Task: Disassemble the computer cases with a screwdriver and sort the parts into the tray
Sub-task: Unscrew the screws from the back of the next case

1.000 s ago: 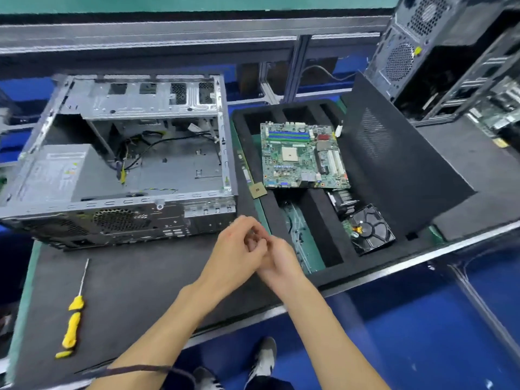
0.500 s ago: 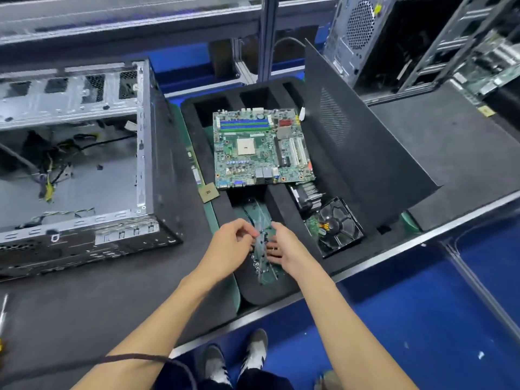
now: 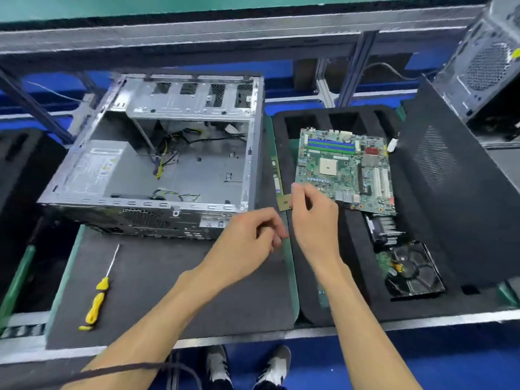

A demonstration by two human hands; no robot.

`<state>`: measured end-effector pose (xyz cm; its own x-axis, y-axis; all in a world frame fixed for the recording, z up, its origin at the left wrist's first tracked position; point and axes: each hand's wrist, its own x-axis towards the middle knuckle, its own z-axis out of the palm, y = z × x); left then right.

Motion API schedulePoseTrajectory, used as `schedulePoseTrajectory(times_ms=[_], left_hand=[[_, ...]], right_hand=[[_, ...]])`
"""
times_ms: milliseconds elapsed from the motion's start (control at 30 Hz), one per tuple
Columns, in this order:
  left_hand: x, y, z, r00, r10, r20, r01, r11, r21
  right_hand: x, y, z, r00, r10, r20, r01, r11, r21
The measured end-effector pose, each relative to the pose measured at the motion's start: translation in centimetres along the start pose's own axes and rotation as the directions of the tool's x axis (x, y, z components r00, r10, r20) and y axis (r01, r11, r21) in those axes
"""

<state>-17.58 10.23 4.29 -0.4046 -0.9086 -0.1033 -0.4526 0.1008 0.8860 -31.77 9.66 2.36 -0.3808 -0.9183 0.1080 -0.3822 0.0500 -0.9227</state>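
Note:
An open grey computer case point(image 3: 180, 175) lies on its side on the dark mat, with a power supply point(image 3: 95, 170) and loose cables inside. To its right the black foam tray point(image 3: 309, 277) holds a green motherboard point(image 3: 343, 170), a heatsink point(image 3: 382, 229) and a hard drive point(image 3: 410, 271). My right hand point(image 3: 312, 218) pinches the right edge of a small gold CPU chip point(image 3: 282, 204) on the tray's left rim. My left hand point(image 3: 250, 243) hovers beside it over the mat with loosely curled fingers and holds nothing. A yellow-handled screwdriver point(image 3: 98, 299) lies on the mat at the front left.
A black side panel point(image 3: 455, 192) leans over the tray's right side. Another computer case point(image 3: 484, 66) stands at the back right. A memory stick point(image 3: 277, 175) lies along the tray's left rim. The table's metal front edge point(image 3: 394, 322) runs below the tray.
Both hands have left the green board in the tray's front compartment. My right hand has moved up to the CPU chip, and my left hand has drawn back over the mat.

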Motion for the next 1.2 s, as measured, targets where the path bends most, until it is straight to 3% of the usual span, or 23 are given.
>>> schedulePoseTrajectory(times_ms=[67,167,233,333,433,500,600,767,933,1067,1200], left_hand=[[-1.3,0.4,-4.4,0.985,0.05,-0.167,-0.05,0.999,0.006],[-2.6,-0.8,-11.4,0.899,0.078,-0.431,-0.054,0.996,0.067],[-3.1,-2.7,-16.0,0.827,0.08,-0.556,-0.006,0.991,0.134],[-3.1,-6.6,-21.9,0.768,0.048,-0.639,0.107,0.974,0.201],[-2.3,-10.1,-24.8,0.838,0.035,-0.544,0.161,0.937,0.309],[-1.5,-11.6,-25.1,0.913,0.106,-0.394,0.091,0.889,0.45],[0.8,-12.6,-25.8,0.952,0.2,-0.231,-0.01,0.776,0.63],[5.2,-13.4,-27.1,0.994,0.021,-0.112,0.08,0.565,0.821],[6.5,-14.6,-26.6,0.953,0.228,-0.198,0.04,0.556,0.83],[7.4,-15.1,-26.9,0.924,0.337,-0.183,-0.057,0.592,0.804],[9.7,-13.7,-26.5,0.959,0.242,-0.147,-0.069,0.702,0.709]], right_hand=[[-0.2,-4.1,2.8,0.983,-0.177,0.045,0.174,0.983,0.054],[-0.5,-8.5,7.8,0.923,-0.342,0.177,0.339,0.939,0.052],[-0.3,-10.3,11.5,0.887,-0.367,0.281,0.387,0.922,-0.018],[0.6,-11.1,16.5,0.838,-0.281,0.467,0.418,0.881,-0.22],[0.9,-10.2,20.0,0.706,-0.031,0.708,0.471,0.767,-0.436],[0.7,-9.7,21.0,0.648,0.058,0.759,0.519,0.695,-0.497],[1.1,-9.3,20.9,0.662,0.085,0.744,0.461,0.736,-0.495],[1.1,-9.2,21.0,0.686,0.057,0.726,0.464,0.733,-0.496],[2.5,-9.1,21.2,0.648,0.207,0.733,0.321,0.798,-0.51],[2.3,-8.6,21.1,0.65,0.181,0.738,0.349,0.792,-0.502],[2.2,-8.7,21.0,0.661,0.125,0.74,0.373,0.801,-0.468]])
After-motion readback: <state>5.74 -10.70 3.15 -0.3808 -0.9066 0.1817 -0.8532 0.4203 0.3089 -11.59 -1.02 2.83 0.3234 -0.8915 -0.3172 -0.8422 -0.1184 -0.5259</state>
